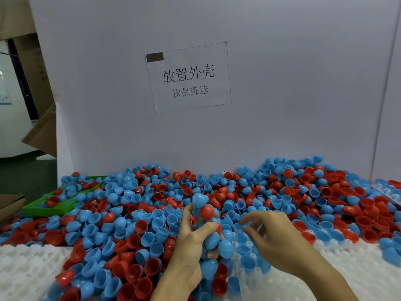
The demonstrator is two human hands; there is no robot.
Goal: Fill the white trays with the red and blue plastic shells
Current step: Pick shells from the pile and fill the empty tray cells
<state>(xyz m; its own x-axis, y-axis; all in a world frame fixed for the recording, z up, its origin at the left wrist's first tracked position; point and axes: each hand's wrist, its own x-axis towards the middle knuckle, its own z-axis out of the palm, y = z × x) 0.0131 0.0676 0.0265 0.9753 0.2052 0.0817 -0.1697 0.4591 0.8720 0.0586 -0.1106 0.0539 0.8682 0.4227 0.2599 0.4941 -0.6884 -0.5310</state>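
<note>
A factory sorting station is shown: a worktable is heaped with red and blue plastic shells [282, 192], white moulded trays [30, 268] are laid at its edge, a printed Chinese sign [188, 77] is stuck to the partition [293, 94], and cardboard boxes [32, 68] are stacked beside it.

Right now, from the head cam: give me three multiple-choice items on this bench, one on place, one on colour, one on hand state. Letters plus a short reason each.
1. Where does the green tray sit?
A. Far left of the pile
B. Far right
C. Under the paper sign

2. What colours are the shells in the left hand?
A. Red only
B. Blue and red
C. White only

3. What does the right hand hold?
A. A white tray
B. Nothing visible
C. The paper sign

Answers:
A: the green tray lies at the pile's left edge.
B: the left hand grips blue and red shells.
B: the right hand hovers, fingers loosely curled.
</note>
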